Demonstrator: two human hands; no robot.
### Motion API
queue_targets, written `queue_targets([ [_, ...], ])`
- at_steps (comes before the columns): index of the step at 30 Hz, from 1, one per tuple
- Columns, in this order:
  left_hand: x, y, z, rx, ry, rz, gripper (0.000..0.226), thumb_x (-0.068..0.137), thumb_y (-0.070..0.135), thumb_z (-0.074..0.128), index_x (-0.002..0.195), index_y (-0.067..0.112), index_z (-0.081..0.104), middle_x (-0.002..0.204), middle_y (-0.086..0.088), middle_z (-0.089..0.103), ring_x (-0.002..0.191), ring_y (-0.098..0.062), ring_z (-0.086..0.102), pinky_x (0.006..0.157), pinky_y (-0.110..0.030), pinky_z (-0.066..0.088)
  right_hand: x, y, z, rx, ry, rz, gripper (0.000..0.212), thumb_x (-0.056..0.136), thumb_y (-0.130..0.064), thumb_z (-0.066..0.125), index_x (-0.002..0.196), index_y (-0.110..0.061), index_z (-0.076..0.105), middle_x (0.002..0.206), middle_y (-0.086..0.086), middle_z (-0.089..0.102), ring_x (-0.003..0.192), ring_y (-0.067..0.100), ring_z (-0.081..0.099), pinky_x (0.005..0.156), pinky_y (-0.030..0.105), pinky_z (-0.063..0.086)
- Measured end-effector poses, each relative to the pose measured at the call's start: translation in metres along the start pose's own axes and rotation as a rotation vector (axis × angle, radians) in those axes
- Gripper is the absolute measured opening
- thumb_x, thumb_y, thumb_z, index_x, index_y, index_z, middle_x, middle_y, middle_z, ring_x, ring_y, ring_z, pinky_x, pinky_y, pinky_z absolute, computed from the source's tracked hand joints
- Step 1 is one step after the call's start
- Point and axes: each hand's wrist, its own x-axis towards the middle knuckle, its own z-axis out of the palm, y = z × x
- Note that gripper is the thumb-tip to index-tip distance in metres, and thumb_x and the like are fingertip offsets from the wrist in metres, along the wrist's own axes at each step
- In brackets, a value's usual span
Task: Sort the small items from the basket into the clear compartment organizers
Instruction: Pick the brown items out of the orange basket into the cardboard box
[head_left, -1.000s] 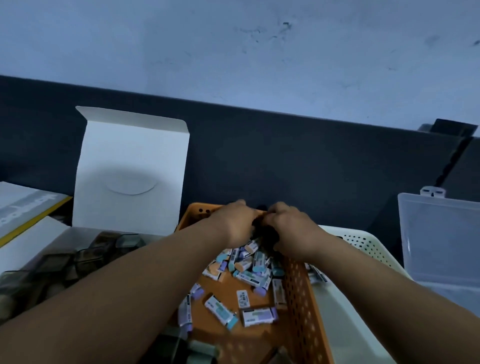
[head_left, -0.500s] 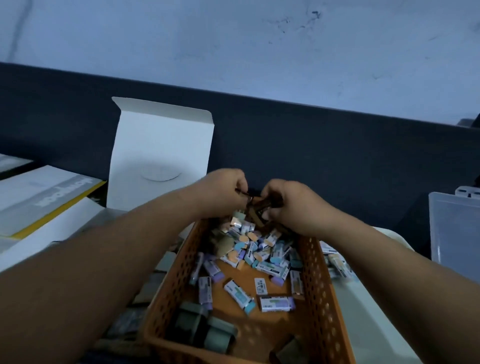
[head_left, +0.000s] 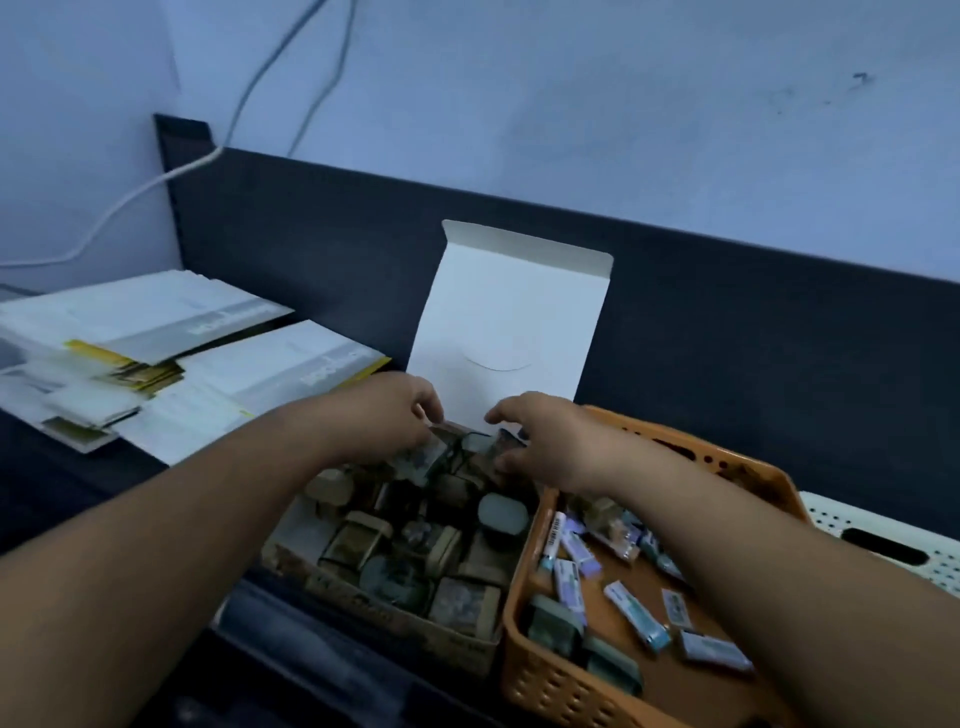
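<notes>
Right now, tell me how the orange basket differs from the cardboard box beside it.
The orange basket has perforated plastic walls; the cardboard box has solid ones and a raised white lid. The basket holds mostly loose wrapped sticks; the box is packed with dark blocks. Both are open and sit side by side.

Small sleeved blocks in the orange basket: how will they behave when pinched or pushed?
The small blocks are flat-sided, so they'd probably slide, not roll. Likely light, being so small. Several lie loose and overlapping in the orange basket, so pushing one may shift neighbours.
</notes>
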Motion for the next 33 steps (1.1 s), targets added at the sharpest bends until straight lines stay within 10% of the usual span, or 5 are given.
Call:
queue_targets([
  [4,0.000,-0.016,0.011,0.188,0.063,0.000,0.026,0.095,0.022,0.049,0.117,0.033,0.058,0.114,0.003,0.050,0.075,-0.008,0.047,0.056,-0.022,0.037,0.001,-0.008,0.005,-0.042,0.078,0.031,0.041,0.090,-0.029,0.064,0.129,-0.022,0.052,0.130,0.003,0.050,0.113,0.022,0.054,0.092,0.038,0.049],
  [10,0.001,-0.020,0.018,0.265,0.042,0.054,0.029,0.089,0.031,0.061,0.118,0.034,0.056,0.121,0.002,0.059,0.104,-0.018,0.054,0.082,-0.032,0.047,-0.009,-0.010,0.012,0.082,-0.031,-0.007,0.024,0.086,-0.023,0.068,0.110,-0.026,0.067,0.112,-0.006,0.063,0.101,0.013,0.058,0.082,0.028,0.051],
  [17,0.010,0.002,0.023,0.230,0.050,0.142,0.048,0.085,0.033,0.064,0.130,0.030,0.050,0.133,0.002,0.049,0.119,-0.019,0.046,0.096,-0.036,0.043,-0.040,0.045,-0.009,0.222,0.257,0.230,0.017,0.089,-0.022,0.066,0.105,-0.030,0.062,0.104,-0.009,0.064,0.088,0.013,0.066,0.076,0.027,0.054],
  [27,0.021,0.061,0.050,0.097,0.027,0.332,0.045,0.090,0.035,0.059,0.134,0.032,0.046,0.141,0.008,0.045,0.122,-0.012,0.045,0.090,-0.023,0.034,-0.053,0.066,0.012,-0.018,-0.068,0.390,0.047,0.090,-0.053,0.056,0.125,-0.023,0.052,0.112,-0.001,0.058,0.100,0.018,0.055,0.078,0.029,0.043],
  [33,0.026,0.083,0.060,0.074,0.012,0.377,0.040,0.088,0.031,0.061,0.127,0.032,0.052,0.132,0.006,0.051,0.115,-0.012,0.049,0.088,-0.026,0.040,-0.068,0.069,0.007,-0.070,-0.084,0.298,0.031,0.082,-0.031,0.070,0.108,-0.026,0.055,0.102,-0.004,0.058,0.095,0.018,0.056,0.080,0.036,0.051],
])
